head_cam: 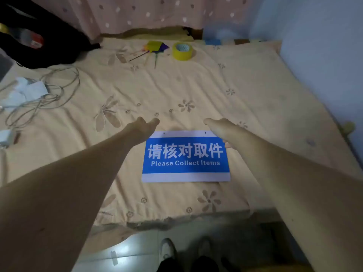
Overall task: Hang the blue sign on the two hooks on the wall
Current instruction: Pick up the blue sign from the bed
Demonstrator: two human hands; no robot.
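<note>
— Neither grip had closed on anything, had it?

— No. The left hand [142, 127] was spread, thumb apart from the fingers, over the bed [245, 79] just beside the sign's top left corner. The right hand [218, 128] reached over the top right corner; its fingers were mostly hidden behind the wrist, so I could not tell how they were set.

— And the sign [185, 157]?

— Flat on the bed near its front edge, face up, blue with white bands and two small holes along the top edge.

— Anything else on the bed?

— A yellow tape roll [183, 51] and some coloured sticks [152, 50] well apart at the far side, and tangled cables [42, 97] to the left.
</note>
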